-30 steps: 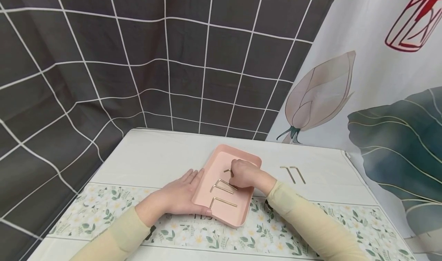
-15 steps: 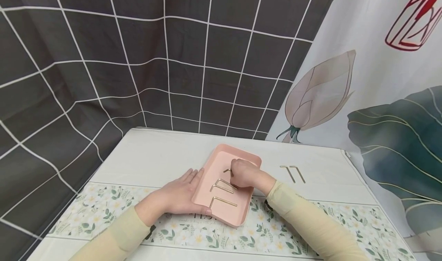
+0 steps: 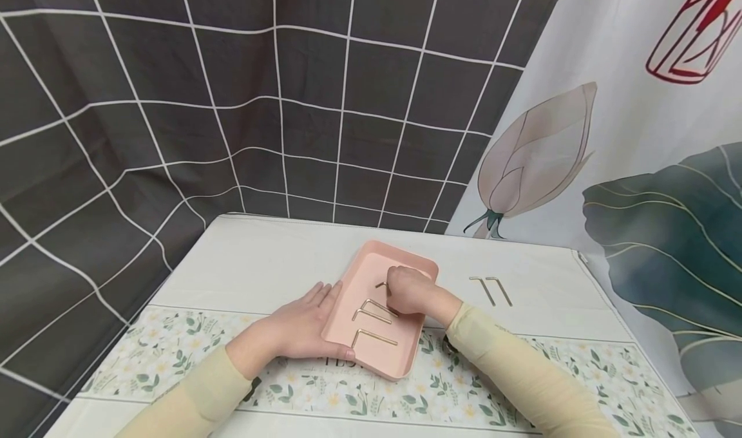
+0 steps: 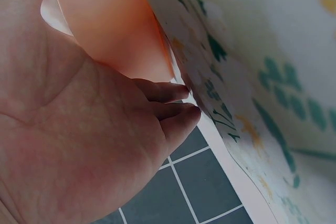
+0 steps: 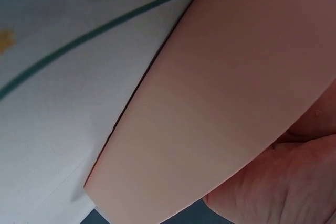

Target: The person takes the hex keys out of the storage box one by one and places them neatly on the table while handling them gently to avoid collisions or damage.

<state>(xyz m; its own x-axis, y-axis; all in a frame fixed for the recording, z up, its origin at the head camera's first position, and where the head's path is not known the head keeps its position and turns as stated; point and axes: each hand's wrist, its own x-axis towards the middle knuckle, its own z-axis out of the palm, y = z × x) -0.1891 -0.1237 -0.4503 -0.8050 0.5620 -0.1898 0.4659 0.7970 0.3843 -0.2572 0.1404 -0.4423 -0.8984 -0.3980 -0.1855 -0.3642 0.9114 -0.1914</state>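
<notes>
A pink rectangular tray (image 3: 371,270) lies slanted on the table. My left hand (image 3: 307,325) rests along its left side with straight fingers, the thumb reaching along the near corner. In the left wrist view the palm (image 4: 89,135) lies beside the tray's outer wall (image 4: 110,24). Inside the tray's far half, my right hand (image 3: 411,291) has curled fingers around a brass L-shaped hex key (image 3: 382,285); only its short end shows. Nearer in the tray lie three similar hex keys, the closest hex key (image 3: 377,337) apart from the other two. The tray wall (image 5: 210,103) hides the right fingertips in the right wrist view.
Two more brass hex keys (image 3: 491,291) lie side by side on the white tabletop, right of the tray. A floral band (image 3: 458,393) crosses the table cover's front. Dark grid curtain (image 3: 313,129) and a white printed curtain (image 3: 440,228) hang behind the table.
</notes>
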